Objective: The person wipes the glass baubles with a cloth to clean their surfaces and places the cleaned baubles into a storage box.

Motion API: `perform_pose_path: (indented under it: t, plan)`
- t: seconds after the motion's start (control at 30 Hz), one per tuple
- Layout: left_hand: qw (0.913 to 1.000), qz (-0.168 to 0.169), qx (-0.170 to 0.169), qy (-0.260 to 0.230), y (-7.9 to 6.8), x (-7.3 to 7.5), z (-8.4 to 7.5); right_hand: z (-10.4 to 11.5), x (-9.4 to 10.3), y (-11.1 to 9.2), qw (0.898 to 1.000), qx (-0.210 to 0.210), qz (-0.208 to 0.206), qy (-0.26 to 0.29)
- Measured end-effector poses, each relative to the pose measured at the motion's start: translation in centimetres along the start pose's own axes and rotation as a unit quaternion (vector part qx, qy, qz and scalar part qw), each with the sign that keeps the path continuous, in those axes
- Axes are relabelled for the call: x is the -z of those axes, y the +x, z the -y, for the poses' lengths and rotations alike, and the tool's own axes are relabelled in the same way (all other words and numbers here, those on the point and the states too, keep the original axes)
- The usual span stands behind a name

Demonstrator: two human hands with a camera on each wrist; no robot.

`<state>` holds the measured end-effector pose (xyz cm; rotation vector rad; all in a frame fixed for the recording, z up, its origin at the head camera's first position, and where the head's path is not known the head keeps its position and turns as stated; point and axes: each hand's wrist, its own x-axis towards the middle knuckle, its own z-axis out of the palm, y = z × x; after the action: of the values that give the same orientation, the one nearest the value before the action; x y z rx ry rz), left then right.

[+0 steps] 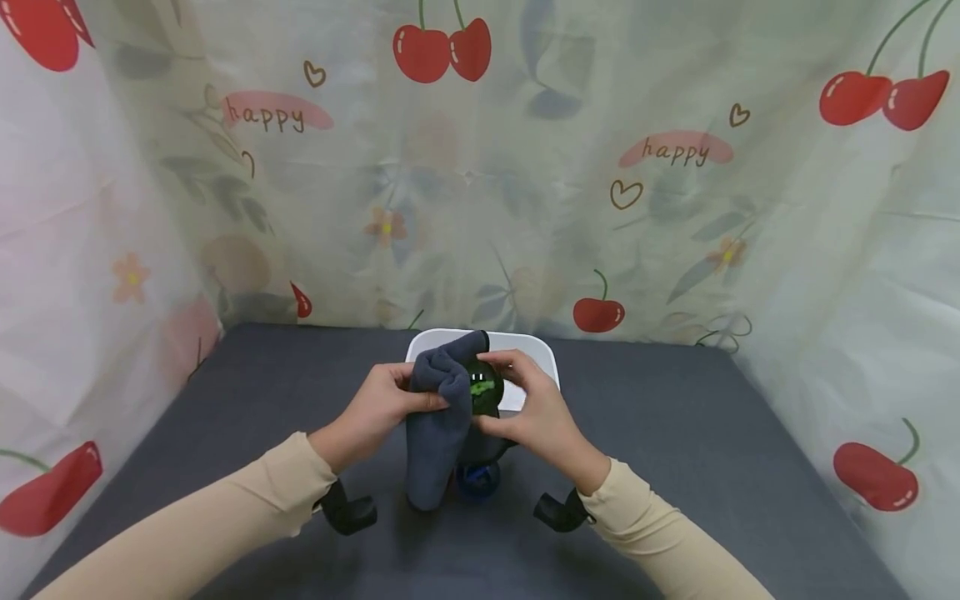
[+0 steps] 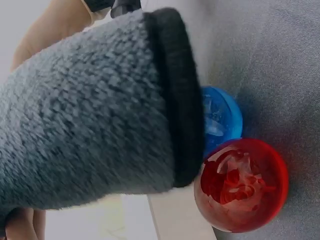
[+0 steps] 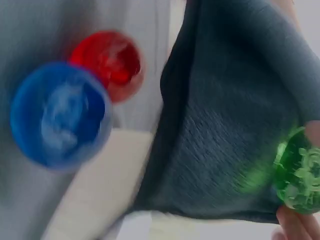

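My left hand [image 1: 378,412] grips a dark grey fluffy cloth [image 1: 435,446] with a black hem, which hangs down in folds. With thumb and fingers, my right hand [image 1: 540,417] holds a see-through green ball [image 1: 486,387] against the cloth. Pale green shapes show inside the ball in the right wrist view, where fingertips [image 3: 295,225] touch its lower edge. Below the cloth a clear blue ball [image 1: 480,481] lies on the table. A clear red ball [image 2: 242,185] sits beside the blue one in both wrist views; in the head view I cannot make it out.
Behind the hands stands a white tray [image 1: 542,348], partly covered by the cloth and right hand. A dark grey cover lies over the table [image 1: 652,433]. Curtains [image 1: 480,167] with cherry prints enclose the back and sides. Black wrist mounts [image 1: 351,511] hang under both wrists.
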<state>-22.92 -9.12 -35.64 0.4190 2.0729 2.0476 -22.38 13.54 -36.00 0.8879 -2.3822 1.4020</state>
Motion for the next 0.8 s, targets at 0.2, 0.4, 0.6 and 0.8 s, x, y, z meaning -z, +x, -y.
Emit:
perform_pose_path:
  t: [0.2, 0.4, 0.6, 0.8]
  plan:
    - [0.9999, 0.002, 0.009, 0.007, 0.0, 0.1, 0.2, -0.1, -0.1, 0.3, 0.988, 0.078, -0.007, -0.132]
    - [0.998, 0.026, 0.056, -0.015, -0.2, -0.1, 0.4, -0.5, -0.4, -0.1, 0.998, 0.008, 0.025, 0.048]
    - [0.9997, 0.014, 0.019, 0.002, -0.5, -0.3, 0.4, -0.7, 0.0, -0.1, 0.982, -0.073, 0.042, 0.168]
    - [0.9997, -0.016, -0.02, 0.003, -0.5, -0.3, -0.1, -0.2, 0.9, 0.1, 0.982, -0.102, 0.032, 0.156]
